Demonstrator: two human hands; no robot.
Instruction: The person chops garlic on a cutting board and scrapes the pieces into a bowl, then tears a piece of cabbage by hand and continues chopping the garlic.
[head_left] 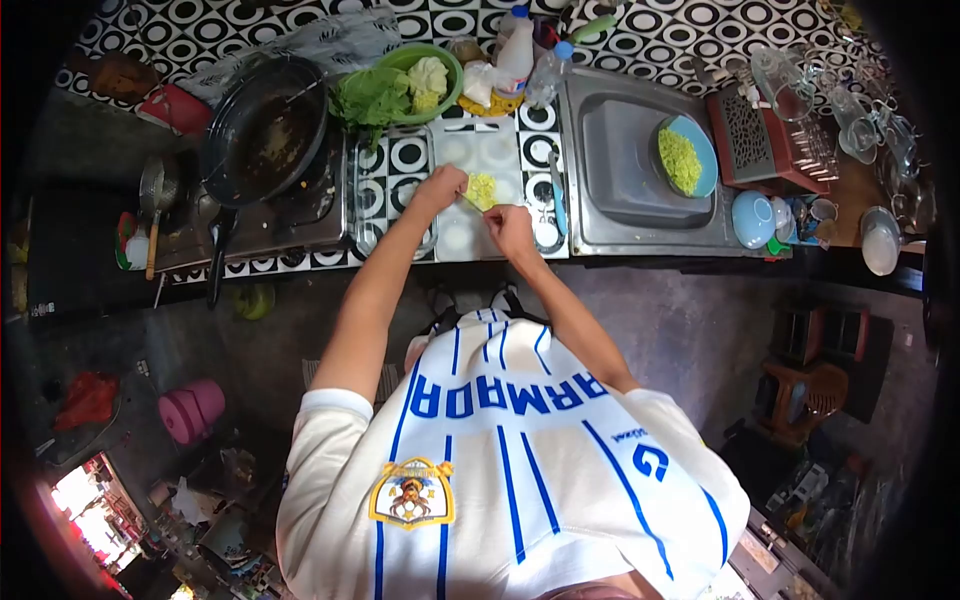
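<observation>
Chopped yellow-green vegetable (481, 188) lies in a small heap on a clear cutting board (465, 240). My left hand (446, 186) is closed at the left of the heap, at one end of a thin blade (470, 203). At the blade's other end, my right hand (510, 228) is closed, lower and to the right of the heap. The fingers hide the handle, so which hand grips it is not clear. A knife with a blue handle (560, 208) lies right of the board.
A green basin (455, 80) with leaves and cauliflower-like pieces stands behind the board, beside bottles (515, 55). On the left is a large black pan (265, 130). In the sink (640, 225) sits a blue bowl (706, 150) of chopped vegetable.
</observation>
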